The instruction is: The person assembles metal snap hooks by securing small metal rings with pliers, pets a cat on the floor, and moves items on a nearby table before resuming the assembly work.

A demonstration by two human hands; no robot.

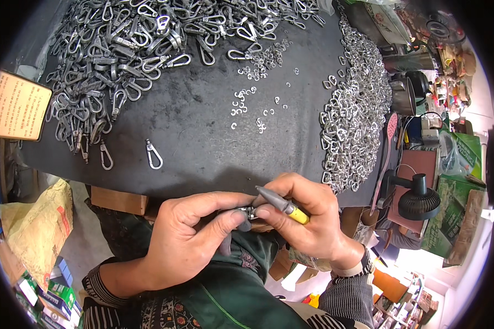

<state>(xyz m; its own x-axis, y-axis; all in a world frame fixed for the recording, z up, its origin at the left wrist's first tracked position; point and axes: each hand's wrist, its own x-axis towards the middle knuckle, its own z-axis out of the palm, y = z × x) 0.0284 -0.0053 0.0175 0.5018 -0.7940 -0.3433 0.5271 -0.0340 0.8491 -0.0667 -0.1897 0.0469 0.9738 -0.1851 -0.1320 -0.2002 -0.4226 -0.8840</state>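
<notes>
My left hand (189, 236) is closed, thumb against fingers, on a small metal fitting (249, 210) mostly hidden by the fingertips; it looks like part of a snap hook. My right hand (318, 222) meets it from the other side, its thumb and fingertips at the same fitting. Held in that right hand is a pointed tool (282, 204) with a dark grey tapered nose and a yellow grip, its tip slanting up and left. Two loose snap hooks (154, 154) lie on the dark table (197, 137) beyond my left hand.
A large heap of snap hooks (121, 44) covers the far left. Tiny open rings (240, 102) are scattered mid-table, and metal loops (354, 109) pile along the right. A printed card box (17, 107) stands left; a small black fan (419, 204) is right.
</notes>
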